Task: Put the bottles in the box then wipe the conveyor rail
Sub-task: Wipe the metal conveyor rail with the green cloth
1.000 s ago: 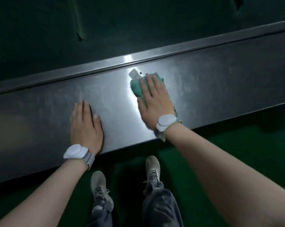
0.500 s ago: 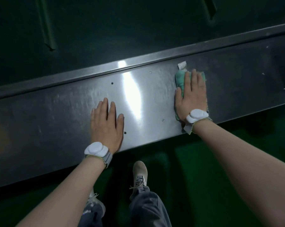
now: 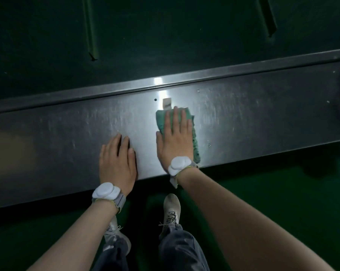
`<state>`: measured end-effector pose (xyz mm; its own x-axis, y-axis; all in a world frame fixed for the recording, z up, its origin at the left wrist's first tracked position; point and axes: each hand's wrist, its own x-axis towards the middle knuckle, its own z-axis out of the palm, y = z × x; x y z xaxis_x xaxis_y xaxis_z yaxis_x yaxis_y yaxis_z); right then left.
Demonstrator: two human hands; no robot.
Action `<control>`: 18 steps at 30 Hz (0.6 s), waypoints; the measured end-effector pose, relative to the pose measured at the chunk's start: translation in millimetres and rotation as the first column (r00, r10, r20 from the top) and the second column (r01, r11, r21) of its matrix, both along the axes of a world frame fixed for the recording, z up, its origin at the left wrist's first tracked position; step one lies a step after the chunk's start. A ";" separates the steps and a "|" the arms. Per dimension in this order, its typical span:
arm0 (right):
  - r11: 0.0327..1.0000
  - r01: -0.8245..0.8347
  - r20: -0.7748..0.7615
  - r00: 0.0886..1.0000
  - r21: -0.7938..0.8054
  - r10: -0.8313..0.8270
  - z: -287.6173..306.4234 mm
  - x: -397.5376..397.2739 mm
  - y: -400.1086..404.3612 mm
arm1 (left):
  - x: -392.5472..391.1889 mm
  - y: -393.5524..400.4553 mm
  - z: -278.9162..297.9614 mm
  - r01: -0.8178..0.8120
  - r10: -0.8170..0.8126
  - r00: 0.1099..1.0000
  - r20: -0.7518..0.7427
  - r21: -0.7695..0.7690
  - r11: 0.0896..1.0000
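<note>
A wide stainless steel conveyor rail (image 3: 253,118) runs across the view from lower left to upper right. A folded green cloth (image 3: 194,137) with a pale tag at its far end lies on the rail, and my right hand (image 3: 175,137) presses flat on top of it, fingers together and pointing away from me. My left hand (image 3: 116,161) rests flat on the bare metal just left of it, palm down, holding nothing. No bottles and no box are in view.
Beyond the rail lies the dark green conveyor belt (image 3: 165,36) with raised cleats. Below the rail's near edge is a green floor (image 3: 282,192), where my two feet in pale shoes (image 3: 171,210) stand. Small screws dot the rail.
My right hand has slid the cloth back to the left, closer to my left hand, after a sweep to the right. The left hand stays flat on the rail.
</note>
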<state>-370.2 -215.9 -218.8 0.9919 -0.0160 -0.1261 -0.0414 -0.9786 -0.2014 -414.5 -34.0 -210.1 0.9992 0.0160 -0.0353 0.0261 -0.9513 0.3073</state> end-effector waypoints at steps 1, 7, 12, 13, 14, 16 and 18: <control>0.999 -0.046 -0.006 0.999 0.016 0.046 -0.1 -4.9 13.6 | -0.6 0.0 1.5 -0.006 0.006 1.000 0.011 -0.016 1.000; 0.963 -0.269 -0.071 0.960 0.026 0.270 -4.3 -28.1 54.2 | 8.6 1.8 10.8 -0.184 0.207 0.975 0.078 -0.237 0.954; 0.925 -0.347 -0.067 0.931 0.153 0.360 -2.8 -44.6 57.0 | 22.4 -3.1 16.6 -0.290 0.325 0.945 0.041 -0.354 0.889; 0.917 -0.342 -0.051 0.932 0.206 0.359 -1.2 -48.1 56.7 | 24.1 -4.5 17.6 -0.297 0.331 0.943 0.029 -0.373 0.879; 0.904 -0.326 -0.042 0.936 0.277 0.350 1.3 -50.9 57.0 | 25.1 -6.2 18.9 -0.308 0.342 0.940 0.015 -0.396 0.865; 0.857 -0.273 -0.075 0.938 0.438 0.337 9.5 -56.9 58.4 | 25.6 -11.0 22.7 -0.340 0.378 0.926 -0.007 -0.451 0.825; 0.771 -0.150 -0.166 0.935 0.619 0.314 22.5 -63.7 58.5 | 26.7 -15.8 28.4 -0.374 0.427 0.904 -0.013 -0.508 0.776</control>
